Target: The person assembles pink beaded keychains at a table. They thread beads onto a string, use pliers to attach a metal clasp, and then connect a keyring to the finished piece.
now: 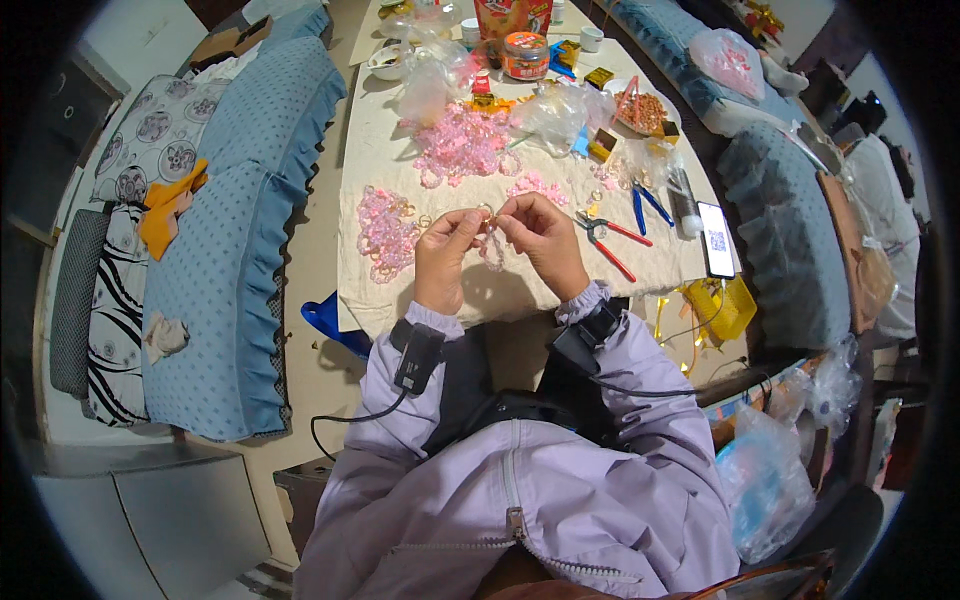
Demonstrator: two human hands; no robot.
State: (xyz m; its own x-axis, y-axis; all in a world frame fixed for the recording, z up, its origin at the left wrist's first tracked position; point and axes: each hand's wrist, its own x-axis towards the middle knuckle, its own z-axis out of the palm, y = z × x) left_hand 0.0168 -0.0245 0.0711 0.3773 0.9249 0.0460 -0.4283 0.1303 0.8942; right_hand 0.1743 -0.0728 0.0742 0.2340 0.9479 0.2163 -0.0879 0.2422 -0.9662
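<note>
Cushions (235, 200), blue and dotted, are lining the sofa at far left, with an orange cloth (168, 212) lying on the patterned seat beside them. Table (640, 272) is wearing a cream cover, probably so small parts are showing up and not rolling off. Pink bead heap (385, 232) is sitting just left of the hands, within easy reach; a bigger heap (462, 143) is lying farther back.

Left hand (445, 255) is pinching a small ring, fingertips pressed together. Right hand (542, 238) is pinching the same piece from the other side, and a short pink bead chain (492, 250) is hanging between the two, held up over the table edge, likely for a close look at the join.

Pliers: red-handled pair (612, 243) and blue-handled pair (648, 205) are lying just right of the right hand. Phone (716, 239) is lying face up beyond them. Yellow basket (722, 305) is sitting below the table edge.

Packages at the far end: round orange-lidded jar (525, 55), red pouch (511, 15) behind it, clear bags (555, 115) between.
</note>
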